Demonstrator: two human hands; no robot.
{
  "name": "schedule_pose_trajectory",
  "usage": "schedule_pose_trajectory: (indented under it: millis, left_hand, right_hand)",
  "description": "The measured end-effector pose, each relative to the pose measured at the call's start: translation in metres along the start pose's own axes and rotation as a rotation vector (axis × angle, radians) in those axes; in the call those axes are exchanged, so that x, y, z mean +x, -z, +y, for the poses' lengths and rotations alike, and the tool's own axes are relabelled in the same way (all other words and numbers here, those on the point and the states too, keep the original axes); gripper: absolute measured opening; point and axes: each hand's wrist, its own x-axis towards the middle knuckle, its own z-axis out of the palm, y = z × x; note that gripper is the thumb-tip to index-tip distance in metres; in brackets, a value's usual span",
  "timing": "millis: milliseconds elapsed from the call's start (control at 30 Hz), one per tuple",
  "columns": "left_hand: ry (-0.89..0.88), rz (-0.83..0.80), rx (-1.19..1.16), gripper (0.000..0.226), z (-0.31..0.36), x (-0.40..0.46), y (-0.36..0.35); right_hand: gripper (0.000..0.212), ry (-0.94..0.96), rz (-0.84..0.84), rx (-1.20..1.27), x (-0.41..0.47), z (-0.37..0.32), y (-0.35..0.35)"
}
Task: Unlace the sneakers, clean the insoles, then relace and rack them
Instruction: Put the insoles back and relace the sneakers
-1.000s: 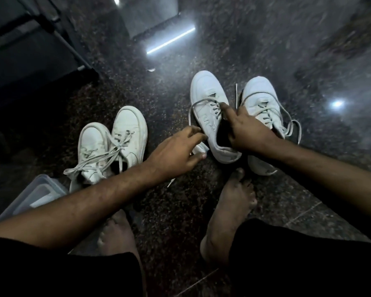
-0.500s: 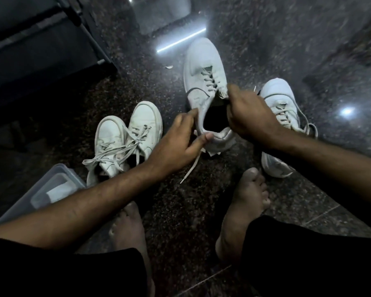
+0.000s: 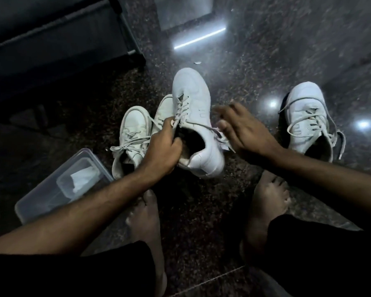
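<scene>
On dark speckled stone flooring [image 3: 255, 67], a seated person is working between two bare feet, the left foot [image 3: 146, 228] and the right foot [image 3: 268, 202] both lying flat. Left hand [image 3: 162, 146] is curling its fingers round the collar and tongue edge of a white sneaker [image 3: 198, 125], gripping it at the opening and holding it with the toe pointing away. Right hand [image 3: 242, 129] is hovering at the sneaker's outer side, fingers spread and blurred; a loose lace [image 3: 204, 126] is running across the opening toward its fingertips, but whether they are pinching it cannot be told. Just left of the held sneaker, a second pair [image 3: 133, 133] is sitting side by side, laces tied and trailing. Well to the right, the matching sneaker [image 3: 308, 118] is resting on the floor, laces loose. Near the left forearm, a clear plastic box [image 3: 41, 196] is lying with something white inside. Dark furniture [image 3: 51, 39] is standing at upper left.
</scene>
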Motion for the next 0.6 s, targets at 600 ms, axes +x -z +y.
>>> schedule_pose_trajectory:
  millis: [600]
  left_hand:
    - [-0.032,-0.006,-0.116,0.052,-0.002,0.004,-0.003]
  right_hand:
    - [0.024,-0.264,-0.221,-0.256,0.004,0.071,-0.026]
